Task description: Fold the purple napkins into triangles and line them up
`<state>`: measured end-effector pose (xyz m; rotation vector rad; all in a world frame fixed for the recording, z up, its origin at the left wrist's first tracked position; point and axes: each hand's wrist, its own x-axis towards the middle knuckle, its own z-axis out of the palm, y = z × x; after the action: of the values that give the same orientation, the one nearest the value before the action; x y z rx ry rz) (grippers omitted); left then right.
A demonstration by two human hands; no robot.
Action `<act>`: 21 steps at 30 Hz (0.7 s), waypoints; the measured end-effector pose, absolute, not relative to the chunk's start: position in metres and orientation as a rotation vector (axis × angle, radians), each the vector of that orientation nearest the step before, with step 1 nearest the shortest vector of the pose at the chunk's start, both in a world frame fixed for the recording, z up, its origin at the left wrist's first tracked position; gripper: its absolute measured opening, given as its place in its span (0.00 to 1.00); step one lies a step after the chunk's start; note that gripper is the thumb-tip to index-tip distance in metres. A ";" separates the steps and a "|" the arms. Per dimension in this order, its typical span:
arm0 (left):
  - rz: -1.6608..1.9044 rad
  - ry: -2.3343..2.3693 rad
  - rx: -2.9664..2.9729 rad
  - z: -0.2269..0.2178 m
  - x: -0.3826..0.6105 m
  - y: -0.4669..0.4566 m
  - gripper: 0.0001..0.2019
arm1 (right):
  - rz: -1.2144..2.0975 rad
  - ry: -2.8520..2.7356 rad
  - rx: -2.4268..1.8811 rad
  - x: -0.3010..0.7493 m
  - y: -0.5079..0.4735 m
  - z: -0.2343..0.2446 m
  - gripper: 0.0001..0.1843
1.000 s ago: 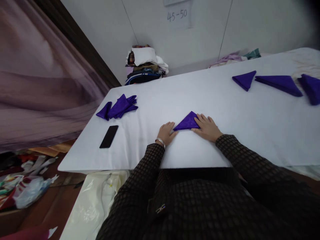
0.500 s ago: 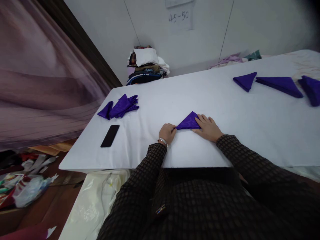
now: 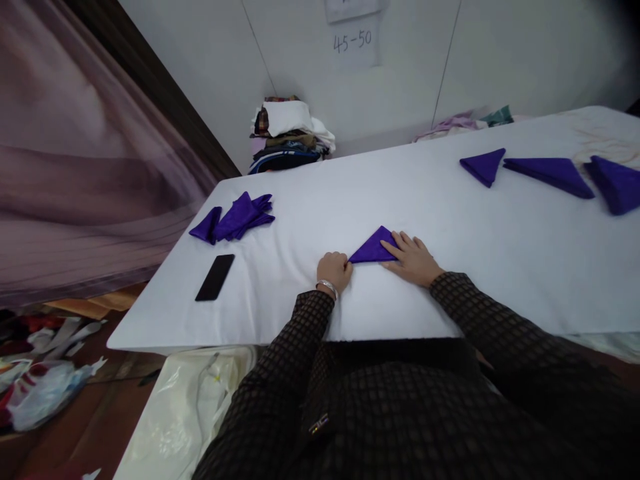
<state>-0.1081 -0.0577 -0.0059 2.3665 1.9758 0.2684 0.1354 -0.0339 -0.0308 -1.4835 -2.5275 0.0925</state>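
A purple napkin [image 3: 373, 247] folded into a triangle lies on the white table [image 3: 380, 200] just in front of me. My left hand [image 3: 334, 270] has its fingers curled and pinches the napkin's left corner. My right hand [image 3: 413, 258] lies flat with fingers spread on the napkin's right corner, pressing it down.
A pile of folded purple napkins [image 3: 233, 217] and a black phone [image 3: 215, 277] lie at the table's left end. Three purple triangles [image 3: 547, 173] sit at the far right. Stacked clothes [image 3: 287, 133] stand by the wall. Plastic bags [image 3: 35, 393] litter the floor on the left.
My left hand has curled from a flatter pose into a pinch on the napkin's left corner. My right hand stays on the right corner. The camera has shifted slightly.
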 end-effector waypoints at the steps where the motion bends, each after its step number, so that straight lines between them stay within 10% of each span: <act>1: 0.267 1.970 2.363 -0.006 -0.108 -0.057 0.08 | 0.092 -2.531 -1.478 0.136 -0.034 -0.030 0.34; 10: 0.353 1.917 2.233 0.007 -0.120 -0.056 0.06 | 0.070 -2.535 -1.462 0.135 -0.034 -0.031 0.33; 21: 0.164 1.557 2.541 -0.003 -0.027 -0.035 0.34 | 0.000 -2.571 -1.447 0.134 -0.036 -0.027 0.34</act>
<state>-0.0270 -0.0353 -0.0027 2.5413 1.5572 0.1644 0.1335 -0.0363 -0.0266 -1.4475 -2.5709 -0.0002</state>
